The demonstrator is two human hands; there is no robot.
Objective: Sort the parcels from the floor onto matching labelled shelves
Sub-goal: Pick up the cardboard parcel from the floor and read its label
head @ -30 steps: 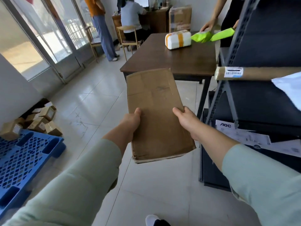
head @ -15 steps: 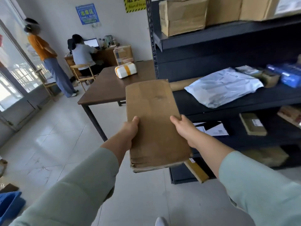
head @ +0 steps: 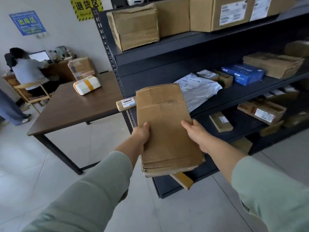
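A flat brown cardboard parcel [head: 165, 124] is held out level in front of me, its plain side up. My left hand [head: 141, 136] grips its left edge and my right hand [head: 195, 134] grips its right edge. The parcel's far end reaches the left front corner of the dark metal shelf unit [head: 175, 46], at the height of the middle shelf. A cardboard tube [head: 125, 103] with a barcode label sticks out of that shelf just left of the parcel. A grey plastic mailer bag [head: 199, 91] lies on the same shelf behind it.
Large boxes [head: 135, 25] fill the upper shelf; a blue box [head: 244, 74] and brown boxes sit further right. A brown table [head: 70, 106] with a white taped parcel [head: 87, 84] stands left of the shelves. A person sits at a desk [head: 26, 71] beyond.
My view has swung right from the floor and table to the shelf unit. Both hands keep the same grip on the parcel, which is now closer to the middle shelf.
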